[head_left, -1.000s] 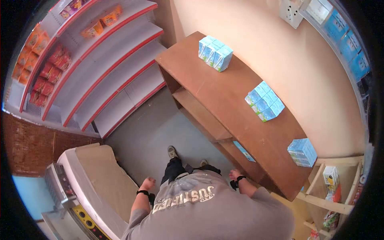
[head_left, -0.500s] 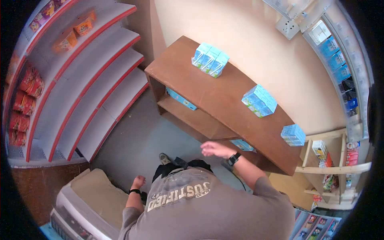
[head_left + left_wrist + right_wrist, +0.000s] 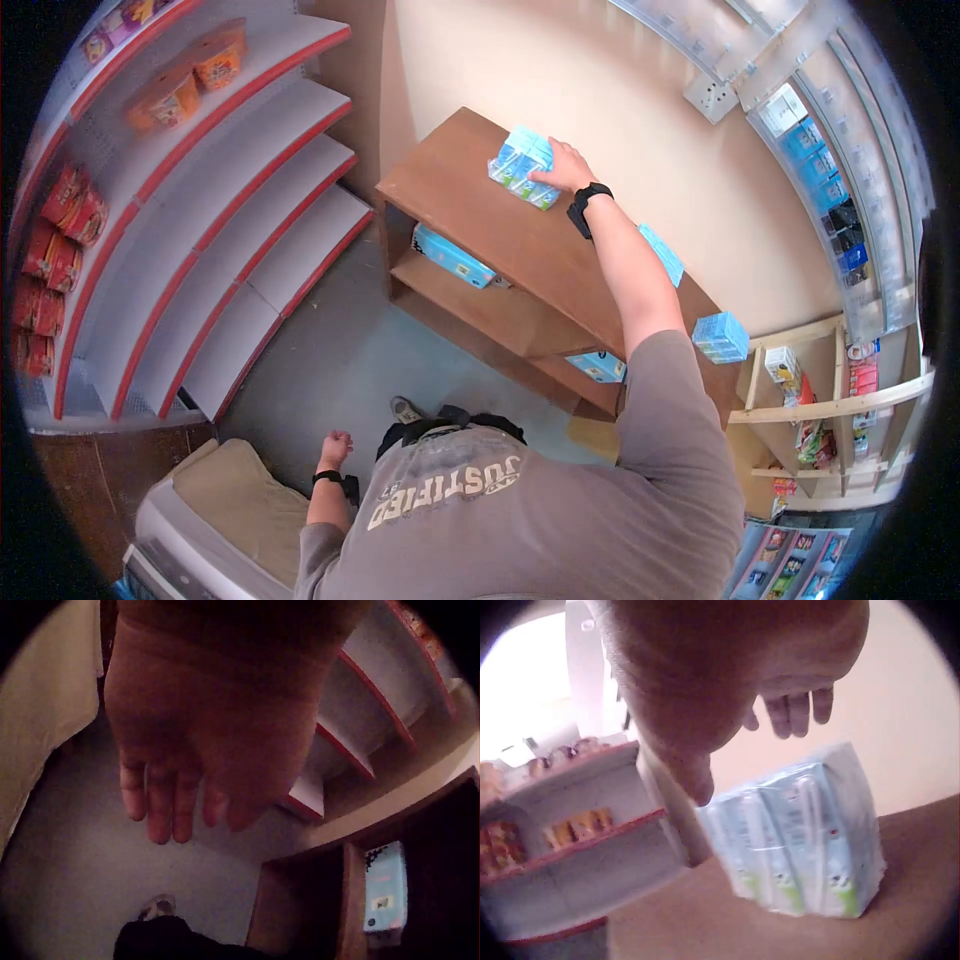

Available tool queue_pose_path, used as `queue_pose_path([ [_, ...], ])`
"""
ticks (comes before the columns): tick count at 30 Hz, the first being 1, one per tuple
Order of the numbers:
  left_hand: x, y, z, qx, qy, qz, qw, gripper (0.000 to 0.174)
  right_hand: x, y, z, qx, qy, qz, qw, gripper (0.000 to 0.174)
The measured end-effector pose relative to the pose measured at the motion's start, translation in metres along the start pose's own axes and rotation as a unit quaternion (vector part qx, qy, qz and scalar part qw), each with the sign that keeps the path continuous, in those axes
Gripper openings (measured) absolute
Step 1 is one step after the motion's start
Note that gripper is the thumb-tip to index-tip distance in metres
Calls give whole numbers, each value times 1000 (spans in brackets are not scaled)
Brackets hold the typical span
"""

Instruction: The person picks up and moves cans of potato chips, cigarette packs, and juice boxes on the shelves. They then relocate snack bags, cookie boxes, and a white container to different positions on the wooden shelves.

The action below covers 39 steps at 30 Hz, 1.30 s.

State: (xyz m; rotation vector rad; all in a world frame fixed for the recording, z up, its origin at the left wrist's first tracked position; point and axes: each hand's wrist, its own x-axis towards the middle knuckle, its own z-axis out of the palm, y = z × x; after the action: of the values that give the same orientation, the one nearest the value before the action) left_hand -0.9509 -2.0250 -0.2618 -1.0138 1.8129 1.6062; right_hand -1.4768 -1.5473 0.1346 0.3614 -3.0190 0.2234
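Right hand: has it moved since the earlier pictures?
Yes. In the head view, the right hand went from in front of the brown shelf unit to above its top, at a blue pack.

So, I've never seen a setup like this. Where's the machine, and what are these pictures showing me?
There's no machine working here, just a person with bare hands. The widest picture comes from a camera worn on the head, looking down past a grey-brown printed T-shirt. The other two come from cameras on the wrists, one for each hand. On top of the brown, wood-coloured shelf unit stand a pale-blue, boxy pack in clear plastic and two similar blue packs. The right hand is at the first pack, thumb near a top corner, fingers stretched above it. I see no closed grip and can't tell whether it touches. The left hand hangs loose, holding nothing.
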Motion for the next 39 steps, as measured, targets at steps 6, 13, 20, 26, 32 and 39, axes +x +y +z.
queue_pose_path([
  [6,-15,-47,6,-12,-11,-14,1000,22,35,15,14,-16,-130,92,987,107],
  [13,-28,-134,-24,130,-110,44,984,16,4,-1,18,106,-63,163,979,90],
  [20,9,-156,-43,213,-125,323,913,19,-37,7,27,116,-132,55,983,71],
  [26,-8,-38,-19,5,2,-34,999,20,-188,-99,-65,211,-250,-112,938,67],
  [32,41,-38,-17,17,-125,-72,989,18,-310,-98,-5,261,-350,-70,897,70],
  [39,114,-28,-21,435,-205,125,868,14,-488,-16,170,136,-348,196,907,67],
])
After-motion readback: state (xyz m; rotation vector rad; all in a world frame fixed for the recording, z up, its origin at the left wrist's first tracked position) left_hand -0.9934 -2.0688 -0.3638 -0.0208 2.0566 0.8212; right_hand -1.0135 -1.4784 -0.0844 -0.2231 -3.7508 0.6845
